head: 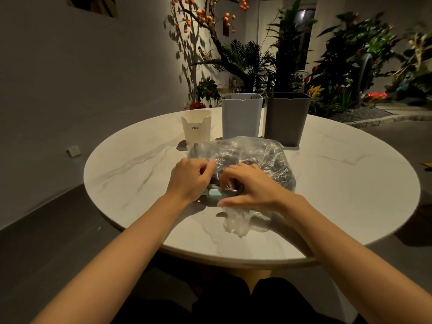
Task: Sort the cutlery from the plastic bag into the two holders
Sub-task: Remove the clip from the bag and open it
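A clear plastic bag (252, 155) full of dark cutlery lies in the middle of the round marble table (350, 183). My left hand (190, 177) pinches the bag's film at its left side near the opening. My right hand (250, 187) has its fingers curled into the bag's mouth, on the cutlery there; what they grip is hidden. A pale blue piece (214, 194) shows between my hands. Behind the bag stand a light grey holder (242, 118) and a dark grey holder (286, 120), side by side.
A small cream cup (196, 127) marked CRBW stands left of the light grey holder. Plants and flowers fill the background beyond the table's far edge. A grey wall with a socket is on the left.
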A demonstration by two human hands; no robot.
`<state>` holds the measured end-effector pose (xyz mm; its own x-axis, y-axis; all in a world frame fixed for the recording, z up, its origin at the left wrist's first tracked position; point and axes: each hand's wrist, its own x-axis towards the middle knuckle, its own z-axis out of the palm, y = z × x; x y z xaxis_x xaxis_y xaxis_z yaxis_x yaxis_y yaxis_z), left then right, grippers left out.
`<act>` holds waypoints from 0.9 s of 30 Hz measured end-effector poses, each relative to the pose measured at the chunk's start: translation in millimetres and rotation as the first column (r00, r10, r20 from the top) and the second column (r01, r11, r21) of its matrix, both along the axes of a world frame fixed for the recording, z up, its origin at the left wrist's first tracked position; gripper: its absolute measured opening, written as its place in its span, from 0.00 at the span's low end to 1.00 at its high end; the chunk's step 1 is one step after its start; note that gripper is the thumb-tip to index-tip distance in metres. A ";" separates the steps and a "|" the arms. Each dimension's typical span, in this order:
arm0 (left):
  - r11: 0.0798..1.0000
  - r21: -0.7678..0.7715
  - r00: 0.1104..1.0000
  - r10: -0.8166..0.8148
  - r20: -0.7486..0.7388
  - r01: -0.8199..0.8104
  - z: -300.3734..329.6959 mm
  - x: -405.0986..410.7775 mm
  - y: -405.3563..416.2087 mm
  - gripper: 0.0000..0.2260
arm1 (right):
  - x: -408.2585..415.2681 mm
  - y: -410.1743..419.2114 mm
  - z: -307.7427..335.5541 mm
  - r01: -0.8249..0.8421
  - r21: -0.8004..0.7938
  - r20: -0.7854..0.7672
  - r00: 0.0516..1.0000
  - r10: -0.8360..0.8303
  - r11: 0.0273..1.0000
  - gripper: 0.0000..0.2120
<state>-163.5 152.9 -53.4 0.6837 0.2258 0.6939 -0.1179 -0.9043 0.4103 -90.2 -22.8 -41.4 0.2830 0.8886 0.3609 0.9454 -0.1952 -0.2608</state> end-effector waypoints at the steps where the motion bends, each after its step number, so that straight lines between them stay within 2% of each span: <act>1: 1.000 -0.025 1.000 -0.002 0.007 0.002 -0.1 1.0 0.1 0.21 | -1.0 1.2 0.1 0.010 -0.019 0.034 0.999 -0.010 1.000 0.15; 4: 0.991 -0.131 1.000 -0.004 0.016 0.006 0.3 5.6 3.5 0.22 | -0.5 5.2 -2.3 0.096 -0.026 0.164 0.982 -0.090 0.995 0.13; 6: 0.986 -0.168 1.000 -0.003 0.017 0.005 0.4 5.5 5.3 0.22 | 0.6 7.3 -5.6 0.140 0.004 0.191 0.972 -0.138 0.990 0.11; 8: 0.988 -0.154 1.000 -0.009 0.018 0.012 1.2 2.1 4.4 0.22 | 1.7 7.1 -8.2 0.136 0.069 0.143 0.979 -0.145 0.988 0.09; 11: 0.986 -0.163 1.000 -0.028 -0.005 0.027 2.4 -0.9 2.7 0.24 | 5.7 5.7 -9.9 0.102 0.186 -0.016 0.995 -0.100 0.977 0.06; 14: 0.986 -0.164 0.999 -0.038 -0.028 0.033 2.8 -1.2 0.7 0.23 | 6.2 8.6 -9.9 0.099 0.257 -0.061 0.994 -0.086 0.961 0.05; 17: 0.982 -0.175 0.996 -0.083 -0.036 0.076 0.4 -1.0 -3.3 0.23 | 5.4 10.8 -12.0 0.133 0.268 -0.014 0.991 -0.134 0.954 0.06; 21: 0.953 -0.278 0.987 -0.144 -0.065 0.120 -4.0 4.3 -5.1 0.23 | 3.7 13.4 -12.5 0.169 0.246 0.034 0.983 -0.183 0.954 0.11; 27: 0.973 -0.223 0.989 -0.082 -0.125 0.053 -6.7 6.5 -8.1 0.23 | -2.3 16.7 -17.1 0.132 0.330 0.138 0.973 -0.186 0.935 0.14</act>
